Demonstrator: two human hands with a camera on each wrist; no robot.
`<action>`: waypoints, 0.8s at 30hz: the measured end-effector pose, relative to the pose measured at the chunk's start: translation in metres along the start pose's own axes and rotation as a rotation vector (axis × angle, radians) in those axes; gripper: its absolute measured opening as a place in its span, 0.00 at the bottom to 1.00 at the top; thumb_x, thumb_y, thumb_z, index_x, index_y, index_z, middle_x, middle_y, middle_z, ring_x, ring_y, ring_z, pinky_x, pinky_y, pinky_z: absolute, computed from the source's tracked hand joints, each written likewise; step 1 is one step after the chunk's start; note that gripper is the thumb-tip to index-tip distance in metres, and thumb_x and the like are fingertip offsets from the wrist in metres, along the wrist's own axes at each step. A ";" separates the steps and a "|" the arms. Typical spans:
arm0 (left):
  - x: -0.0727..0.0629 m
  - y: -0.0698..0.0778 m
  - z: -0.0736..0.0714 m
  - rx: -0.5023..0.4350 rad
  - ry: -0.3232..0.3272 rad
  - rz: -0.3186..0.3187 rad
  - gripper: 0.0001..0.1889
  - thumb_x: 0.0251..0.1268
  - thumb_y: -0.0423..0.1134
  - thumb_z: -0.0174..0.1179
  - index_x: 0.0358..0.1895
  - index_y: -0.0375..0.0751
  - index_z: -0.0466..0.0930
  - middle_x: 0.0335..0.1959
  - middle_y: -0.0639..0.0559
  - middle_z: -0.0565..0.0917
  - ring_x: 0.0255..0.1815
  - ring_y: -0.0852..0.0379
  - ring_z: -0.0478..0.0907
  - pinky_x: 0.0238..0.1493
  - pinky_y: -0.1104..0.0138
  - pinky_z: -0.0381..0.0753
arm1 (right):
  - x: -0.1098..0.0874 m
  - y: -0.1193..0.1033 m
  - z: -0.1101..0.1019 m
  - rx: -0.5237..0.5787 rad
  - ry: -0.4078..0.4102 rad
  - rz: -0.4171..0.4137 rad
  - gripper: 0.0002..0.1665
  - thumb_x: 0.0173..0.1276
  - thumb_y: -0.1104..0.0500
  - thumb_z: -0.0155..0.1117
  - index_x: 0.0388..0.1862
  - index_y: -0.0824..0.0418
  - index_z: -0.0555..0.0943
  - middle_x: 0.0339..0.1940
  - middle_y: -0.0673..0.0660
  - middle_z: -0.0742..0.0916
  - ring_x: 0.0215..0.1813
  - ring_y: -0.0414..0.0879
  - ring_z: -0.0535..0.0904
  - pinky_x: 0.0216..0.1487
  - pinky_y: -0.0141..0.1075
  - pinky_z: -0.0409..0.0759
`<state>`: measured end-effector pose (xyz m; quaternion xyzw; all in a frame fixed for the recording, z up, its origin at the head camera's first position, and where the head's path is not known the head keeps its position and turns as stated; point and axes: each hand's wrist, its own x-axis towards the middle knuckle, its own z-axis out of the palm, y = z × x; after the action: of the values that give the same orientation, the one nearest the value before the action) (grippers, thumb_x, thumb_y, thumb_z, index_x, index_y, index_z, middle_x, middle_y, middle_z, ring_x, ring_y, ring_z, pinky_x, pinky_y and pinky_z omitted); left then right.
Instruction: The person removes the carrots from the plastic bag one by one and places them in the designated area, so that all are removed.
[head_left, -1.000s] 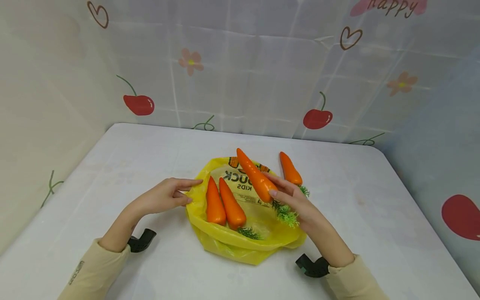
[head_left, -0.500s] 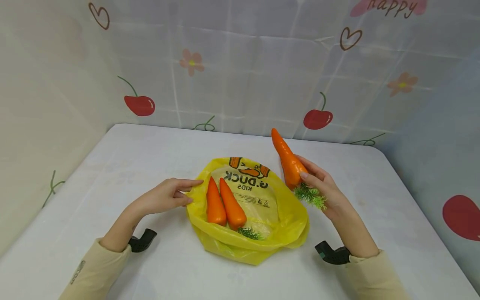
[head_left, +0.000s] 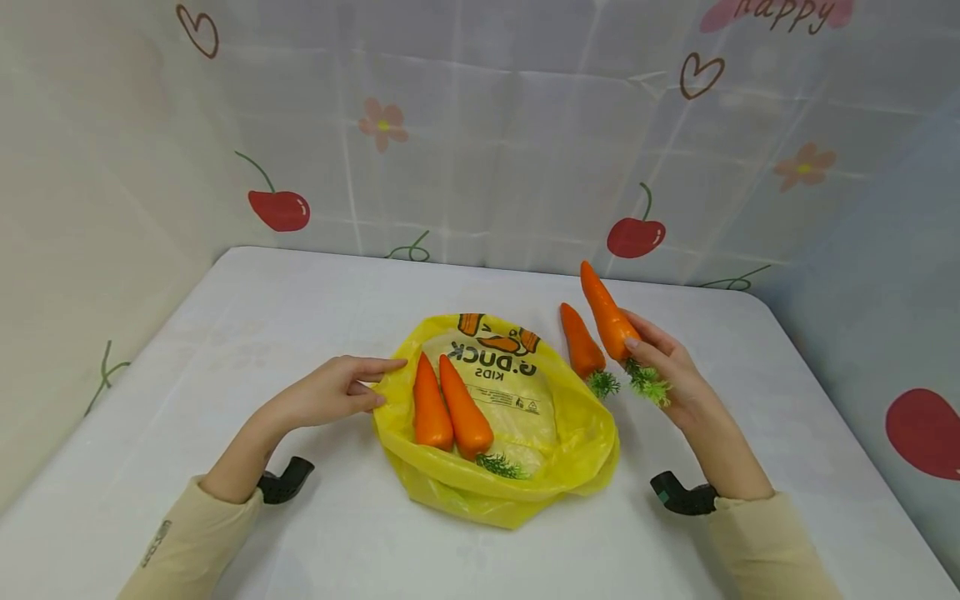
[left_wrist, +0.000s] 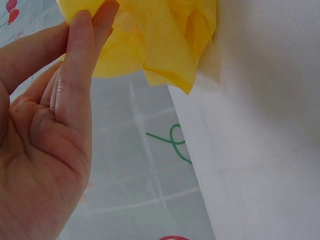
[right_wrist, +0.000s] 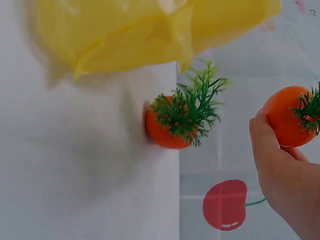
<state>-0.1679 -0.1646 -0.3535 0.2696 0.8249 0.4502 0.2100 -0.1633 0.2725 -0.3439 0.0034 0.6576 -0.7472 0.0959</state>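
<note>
Head view: a yellow bag [head_left: 487, 498] is set on the white surface [head_left: 750, 433], between its left and right edges, with the mouth spread upward and mirrored "G.DUCK KIDS" print [head_left: 491, 360] seen on the inner wall. Two carrots are contained in it side by side, a left bagged carrot [head_left: 432, 412] and a right bagged carrot [head_left: 465, 412], with their tips directed toward the far edge; green leaves [head_left: 501, 467] are seen by the blunt end of the latter. The hands are held well apart. By the left hand [head_left: 322, 393], the bag's left rim is pinched between thumb and fingers. By the right hand [head_left: 678, 379], a raised carrot [head_left: 607, 312] is gripped near its leafy end, with its tip pointed toward the far edge; it is held off the surface. Between it and the bag, a lone carrot [head_left: 581, 343] is laid on the surface, toward the far right corner, its leafy end turned away from the far edge. Black devices [head_left: 287, 481] are worn at both wrists, beside beige sleeves [head_left: 772, 546]. Beyond the far edge, a pale backdrop [head_left: 487, 167] is printed with red cherries [head_left: 636, 239].
</note>
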 end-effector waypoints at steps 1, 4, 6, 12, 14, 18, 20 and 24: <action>0.000 0.000 0.000 0.000 0.000 0.002 0.27 0.63 0.26 0.57 0.66 0.29 0.64 0.60 0.32 0.70 0.40 0.55 0.79 0.42 0.67 0.80 | 0.001 0.001 -0.003 0.003 0.011 0.009 0.29 0.71 0.57 0.55 0.70 0.55 0.64 0.55 0.54 0.72 0.46 0.44 0.72 0.46 0.29 0.75; 0.000 0.001 0.000 -0.001 -0.002 0.003 0.27 0.63 0.26 0.57 0.66 0.29 0.64 0.61 0.32 0.69 0.39 0.55 0.79 0.42 0.67 0.80 | 0.004 0.004 -0.010 0.010 0.041 0.041 0.32 0.71 0.56 0.56 0.72 0.56 0.61 0.55 0.53 0.71 0.48 0.43 0.71 0.47 0.28 0.75; 0.000 0.000 0.000 0.001 -0.001 0.003 0.27 0.63 0.26 0.57 0.66 0.29 0.64 0.61 0.32 0.69 0.38 0.55 0.78 0.42 0.67 0.80 | 0.006 0.007 -0.015 0.018 0.060 0.062 0.35 0.70 0.56 0.57 0.73 0.56 0.58 0.56 0.52 0.70 0.50 0.43 0.69 0.48 0.28 0.74; 0.001 0.000 0.000 0.005 0.002 0.001 0.27 0.63 0.26 0.57 0.66 0.29 0.64 0.61 0.32 0.69 0.40 0.55 0.79 0.42 0.67 0.79 | 0.012 0.013 -0.027 0.017 0.087 0.104 0.40 0.69 0.55 0.58 0.75 0.58 0.53 0.57 0.51 0.68 0.52 0.42 0.68 0.49 0.28 0.74; 0.001 0.000 0.000 -0.001 0.000 -0.002 0.27 0.63 0.26 0.57 0.66 0.29 0.63 0.61 0.32 0.69 0.42 0.54 0.80 0.43 0.67 0.79 | 0.015 0.015 -0.029 0.014 0.092 0.110 0.41 0.69 0.55 0.59 0.75 0.59 0.53 0.58 0.52 0.68 0.52 0.42 0.68 0.49 0.28 0.75; 0.001 0.000 0.000 -0.017 -0.006 -0.006 0.27 0.63 0.26 0.57 0.66 0.29 0.63 0.62 0.31 0.68 0.44 0.52 0.80 0.43 0.67 0.79 | 0.019 0.018 -0.034 -0.009 0.096 0.126 0.42 0.69 0.55 0.59 0.75 0.61 0.51 0.60 0.53 0.66 0.51 0.41 0.67 0.49 0.28 0.74; 0.001 0.000 0.000 -0.020 -0.007 -0.007 0.27 0.63 0.25 0.57 0.66 0.29 0.63 0.62 0.31 0.67 0.45 0.52 0.80 0.43 0.67 0.79 | 0.021 0.020 -0.035 -0.033 0.096 0.140 0.43 0.69 0.55 0.59 0.75 0.61 0.50 0.62 0.54 0.65 0.51 0.40 0.67 0.50 0.28 0.74; 0.000 0.000 0.000 -0.020 -0.004 -0.009 0.27 0.63 0.25 0.57 0.66 0.29 0.63 0.62 0.31 0.67 0.44 0.52 0.80 0.43 0.67 0.79 | 0.025 0.024 -0.038 -0.114 0.096 0.167 0.44 0.69 0.53 0.59 0.75 0.62 0.49 0.66 0.57 0.63 0.54 0.42 0.65 0.50 0.26 0.73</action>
<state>-0.1682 -0.1641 -0.3532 0.2645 0.8212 0.4570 0.2165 -0.1888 0.3031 -0.3758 0.0885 0.7004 -0.6969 0.1264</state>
